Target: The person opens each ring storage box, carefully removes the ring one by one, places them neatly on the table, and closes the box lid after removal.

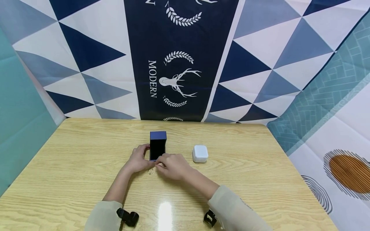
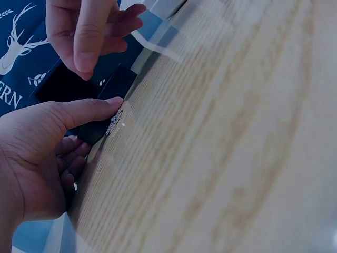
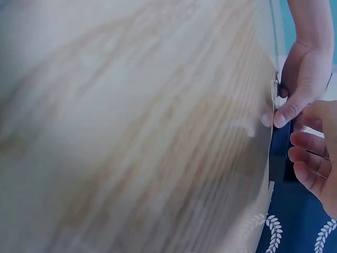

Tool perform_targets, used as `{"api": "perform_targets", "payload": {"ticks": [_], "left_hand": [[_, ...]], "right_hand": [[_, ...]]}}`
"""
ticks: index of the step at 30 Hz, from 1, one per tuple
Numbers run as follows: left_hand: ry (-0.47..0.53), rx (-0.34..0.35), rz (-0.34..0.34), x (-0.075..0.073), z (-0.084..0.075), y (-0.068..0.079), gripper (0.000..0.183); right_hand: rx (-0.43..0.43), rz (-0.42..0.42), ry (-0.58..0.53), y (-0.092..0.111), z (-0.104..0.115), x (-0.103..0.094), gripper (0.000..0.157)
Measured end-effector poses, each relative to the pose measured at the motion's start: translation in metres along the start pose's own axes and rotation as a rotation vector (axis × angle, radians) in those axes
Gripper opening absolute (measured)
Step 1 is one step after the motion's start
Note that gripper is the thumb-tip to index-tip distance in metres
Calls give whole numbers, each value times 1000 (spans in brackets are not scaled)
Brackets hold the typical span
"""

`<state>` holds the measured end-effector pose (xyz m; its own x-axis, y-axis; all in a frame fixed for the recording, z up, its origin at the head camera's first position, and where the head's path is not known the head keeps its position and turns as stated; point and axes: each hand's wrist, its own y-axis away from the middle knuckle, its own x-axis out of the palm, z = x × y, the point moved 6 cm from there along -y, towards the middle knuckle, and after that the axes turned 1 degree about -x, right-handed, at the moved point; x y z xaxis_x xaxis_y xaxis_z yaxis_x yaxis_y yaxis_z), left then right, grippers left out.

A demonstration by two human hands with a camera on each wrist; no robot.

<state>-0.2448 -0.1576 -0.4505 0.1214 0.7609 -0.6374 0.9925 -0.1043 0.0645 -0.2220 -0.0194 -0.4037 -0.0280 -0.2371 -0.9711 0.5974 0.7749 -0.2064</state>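
An opened blue jewelry box (image 1: 158, 135) with a dark inside stands on the table, its lid raised. My left hand (image 1: 138, 159) grips the box at its left side. In the left wrist view, the thumb (image 2: 100, 109) lies along the box's front edge, with the other fingers behind. A ring (image 2: 115, 122) with sparkling stones lies on the tabletop just in front of the box, by the left thumb. My right hand (image 1: 174, 165) is over the front right of the box with bent fingers. Its fingertips partly hide one another, so whether they pinch anything is unclear.
A small white rounded box (image 1: 200, 153) stands right of the blue box. The light wooden table (image 1: 72, 166) ends at a patterned cloth backdrop (image 1: 179, 41). Black wrist cameras (image 1: 128, 217) sit at both sleeves.
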Motion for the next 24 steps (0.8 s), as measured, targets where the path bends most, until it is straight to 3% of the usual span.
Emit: {"api": "perform_targets", "payload": {"ticks": [11,24], "left_hand": [[11,-29,8,1,1,-1,86],[12,-34,10,1,2,-1,85]], "right_hand": [[201,-192,-284,4,-23,-14,16],[427,-251,-485,6,-47,-12,21]]}}
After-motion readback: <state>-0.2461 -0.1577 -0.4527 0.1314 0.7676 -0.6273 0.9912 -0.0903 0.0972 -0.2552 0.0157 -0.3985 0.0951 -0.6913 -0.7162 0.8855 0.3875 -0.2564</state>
